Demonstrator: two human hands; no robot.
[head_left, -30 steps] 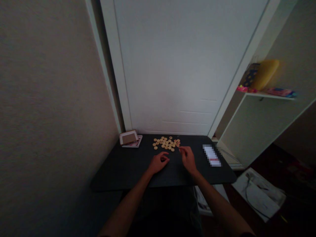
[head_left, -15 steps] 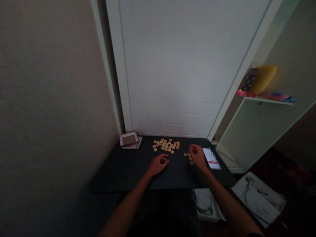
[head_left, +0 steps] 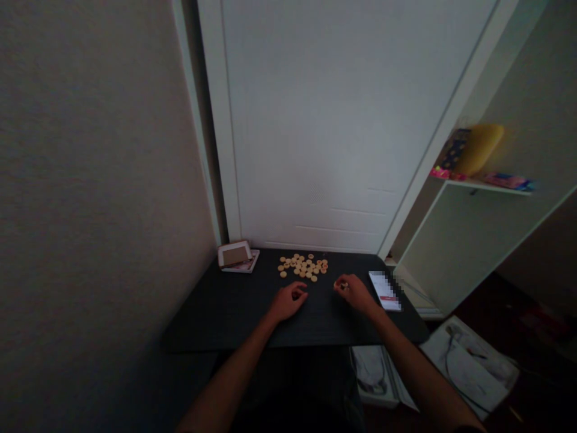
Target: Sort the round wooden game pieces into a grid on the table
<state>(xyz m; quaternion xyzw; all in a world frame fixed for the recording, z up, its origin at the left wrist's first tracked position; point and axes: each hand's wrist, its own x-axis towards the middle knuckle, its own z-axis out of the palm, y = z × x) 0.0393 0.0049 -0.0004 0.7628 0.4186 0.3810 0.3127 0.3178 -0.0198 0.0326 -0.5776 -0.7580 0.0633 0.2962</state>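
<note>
Several round wooden pieces [head_left: 303,266], some with red marks, lie in a loose cluster towards the back of the dark table [head_left: 225,310]. My left hand [head_left: 290,300] rests on the table just in front of the cluster, fingers curved and apart, with nothing seen between them. To the right of the cluster my right hand [head_left: 352,292] is low over the table, thumb and fingertips together around a small round piece [head_left: 336,285]. Other pale pieces show partly beneath its fingers; the hand hides most of them.
Right of my right hand lies a phone with a lit screen [head_left: 385,291]. A shallow open box [head_left: 238,257] sits at the back left corner. Behind the table stands a white door panel [head_left: 315,150]. Boxes with cables [head_left: 469,361] lie on the floor at right.
My right hand has moved left and slightly down, and now covers the small group of pieces that lay beside it. My left hand has stayed in place.
</note>
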